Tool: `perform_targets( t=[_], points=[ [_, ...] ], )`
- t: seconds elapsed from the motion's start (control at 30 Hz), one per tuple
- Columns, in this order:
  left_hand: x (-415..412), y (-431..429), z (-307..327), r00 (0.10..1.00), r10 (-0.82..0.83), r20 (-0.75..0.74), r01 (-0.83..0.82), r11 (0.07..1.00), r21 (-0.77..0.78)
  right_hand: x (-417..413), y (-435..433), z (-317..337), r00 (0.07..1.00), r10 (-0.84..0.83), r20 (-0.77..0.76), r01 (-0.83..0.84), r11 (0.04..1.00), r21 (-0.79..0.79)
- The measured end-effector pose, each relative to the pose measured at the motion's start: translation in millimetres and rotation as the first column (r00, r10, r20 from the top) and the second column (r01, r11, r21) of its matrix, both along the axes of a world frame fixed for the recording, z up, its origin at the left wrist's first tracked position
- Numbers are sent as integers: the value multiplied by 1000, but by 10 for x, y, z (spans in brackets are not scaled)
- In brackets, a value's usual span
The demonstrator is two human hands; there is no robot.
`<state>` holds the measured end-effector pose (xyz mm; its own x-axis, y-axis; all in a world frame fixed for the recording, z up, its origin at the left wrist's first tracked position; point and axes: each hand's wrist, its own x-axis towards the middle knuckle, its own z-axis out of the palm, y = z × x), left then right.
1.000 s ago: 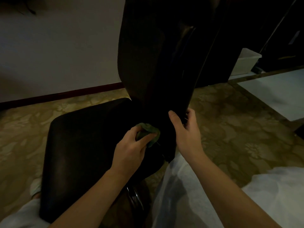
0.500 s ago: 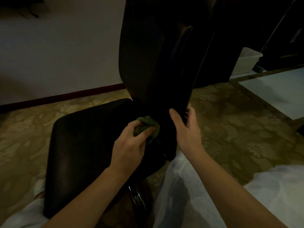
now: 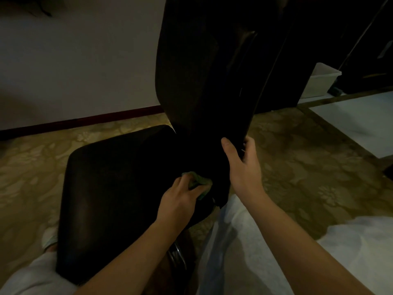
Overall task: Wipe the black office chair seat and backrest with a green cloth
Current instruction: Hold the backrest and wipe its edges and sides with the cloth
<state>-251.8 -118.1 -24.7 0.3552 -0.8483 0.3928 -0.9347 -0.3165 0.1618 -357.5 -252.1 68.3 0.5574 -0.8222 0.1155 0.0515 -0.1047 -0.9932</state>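
The patterned carpet lies open on both sides of the chair. It runs back to the pale wall and its dark baseboard, and at your far right it stops at a straight border against a lighter floor panel. The black backrest rises upright through the middle of your view, with its near side edge turned toward you. The black seat lies low to the left of it, its rounded corners and far edge bare and most of its surface uncovered. Your pale-trousered legs crowd the seat's near side. A white bin stands well behind, right of the backrest.

Your right hand grips the backrest's lower side edge, thumb on the front face and fingers curled round behind. Your left hand sits at the seat's rear corner, where seat meets backrest. Its fingers are clenched round the bunched green cloth, which lies against that junction, just left of the backrest's bottom edge.
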Motion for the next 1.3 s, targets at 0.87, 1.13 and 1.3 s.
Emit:
perform_targets(
  t=[0.87, 1.13, 1.3],
  points=[
    [-37, 145, 122, 987, 42, -155, -69, 983, -172, -4, 5, -41, 1000, -4, -9, 4, 1000, 16],
    [-74, 131, 325, 986, -19, -166, -36, 946, -323, 11, 54, -26, 999, -40, -18, 40, 999, -10],
    [-78, 40, 52, 984, 37, -174, -76, 971, -225, -1, 59, -7, 1000, -15, -6, 15, 1000, -11]
  ],
)
